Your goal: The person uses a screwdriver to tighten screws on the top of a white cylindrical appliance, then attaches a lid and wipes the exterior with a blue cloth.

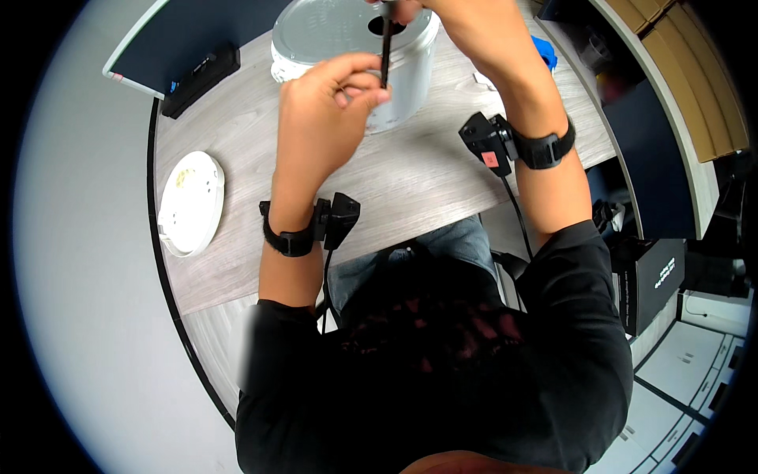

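On the far side of the bench [245,134] stands one white bucket [410,79], before it one slim dark rod [386,57], near end pinched in the left hand's [320,103] grip, far end held by the partly cropped right hand [434,8]; left, one round white dish [193,207].

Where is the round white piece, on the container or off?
Off: the round white piece lies on the table, left of the white container, not touching.
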`<state>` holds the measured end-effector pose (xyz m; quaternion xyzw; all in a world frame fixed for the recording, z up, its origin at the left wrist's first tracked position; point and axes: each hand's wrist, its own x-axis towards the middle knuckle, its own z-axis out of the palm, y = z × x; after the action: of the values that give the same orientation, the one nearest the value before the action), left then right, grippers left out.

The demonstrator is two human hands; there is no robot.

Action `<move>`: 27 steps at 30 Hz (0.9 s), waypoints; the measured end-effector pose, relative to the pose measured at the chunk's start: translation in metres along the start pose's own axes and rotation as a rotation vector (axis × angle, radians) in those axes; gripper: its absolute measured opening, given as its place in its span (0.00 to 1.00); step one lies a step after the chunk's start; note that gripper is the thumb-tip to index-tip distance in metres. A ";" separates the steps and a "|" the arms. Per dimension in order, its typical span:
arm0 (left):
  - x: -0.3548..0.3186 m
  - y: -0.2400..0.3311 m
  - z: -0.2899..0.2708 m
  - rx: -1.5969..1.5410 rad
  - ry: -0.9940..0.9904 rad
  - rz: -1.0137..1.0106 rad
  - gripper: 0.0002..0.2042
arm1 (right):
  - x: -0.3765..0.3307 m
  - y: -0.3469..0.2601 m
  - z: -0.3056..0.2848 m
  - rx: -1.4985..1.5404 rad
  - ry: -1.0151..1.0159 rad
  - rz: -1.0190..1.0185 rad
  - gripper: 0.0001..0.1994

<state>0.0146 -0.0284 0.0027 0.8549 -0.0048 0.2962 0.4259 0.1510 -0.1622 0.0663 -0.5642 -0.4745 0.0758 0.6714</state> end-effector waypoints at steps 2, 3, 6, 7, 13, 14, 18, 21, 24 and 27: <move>0.013 -0.007 -0.003 0.050 0.082 0.093 0.11 | 0.016 -0.009 0.002 -0.032 0.020 -0.048 0.14; 0.019 -0.007 -0.004 0.030 0.110 0.097 0.12 | 0.023 -0.012 0.003 -0.048 0.030 -0.071 0.14; 0.031 -0.011 -0.003 -0.016 0.158 0.088 0.13 | 0.034 -0.015 0.003 -0.045 0.015 -0.087 0.13; 0.034 -0.011 -0.003 0.013 0.152 0.087 0.14 | 0.039 -0.011 0.003 -0.014 0.002 -0.117 0.13; 0.036 -0.018 0.002 0.074 0.144 0.053 0.14 | 0.038 -0.004 0.004 -0.071 0.024 -0.096 0.12; 0.035 -0.017 0.003 0.075 0.145 0.051 0.14 | 0.037 -0.004 0.003 -0.088 0.027 -0.101 0.12; 0.035 -0.016 0.003 0.115 0.158 0.105 0.13 | 0.035 -0.005 0.002 -0.159 0.046 -0.089 0.13; 0.035 -0.021 0.006 0.068 0.191 0.121 0.13 | 0.034 0.000 0.001 -0.129 0.040 -0.097 0.13; 0.036 -0.023 0.006 0.067 0.192 0.135 0.13 | 0.034 0.002 0.002 -0.094 0.042 -0.096 0.13; 0.036 -0.019 0.004 0.102 0.186 0.117 0.13 | 0.033 0.001 0.005 -0.052 0.045 -0.098 0.12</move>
<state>0.0510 -0.0103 0.0060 0.8426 -0.0001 0.3985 0.3622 0.1652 -0.1373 0.0831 -0.5590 -0.4880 0.0178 0.6701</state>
